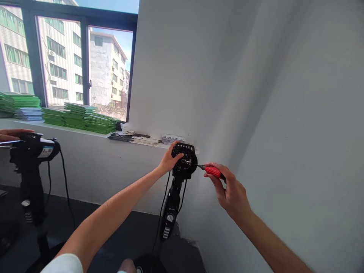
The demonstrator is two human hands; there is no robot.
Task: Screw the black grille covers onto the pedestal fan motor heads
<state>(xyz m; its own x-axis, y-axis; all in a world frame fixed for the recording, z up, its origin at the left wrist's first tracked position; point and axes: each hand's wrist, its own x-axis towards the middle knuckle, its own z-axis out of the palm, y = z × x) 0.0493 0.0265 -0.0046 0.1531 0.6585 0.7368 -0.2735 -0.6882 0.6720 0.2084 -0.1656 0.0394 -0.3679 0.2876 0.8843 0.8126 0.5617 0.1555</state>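
Note:
A black pedestal fan head, without blades or guard, stands in front of me on its black control column. My left hand grips its left edge, the thumb lying across the front and the fingers behind the rim. A shiny metal shaft sticks out of the middle. In my right hand is a screwdriver with a red handle, held between thumb and fingers. Its thin tip points left at the fan head's centre; whether it touches anything there I cannot tell.
Another black fan stands at the left, with another person's hand at its top. Green stacks and white sheets lie along the windowsill. A grey wall rises close on the right. Black cables hang beside the column.

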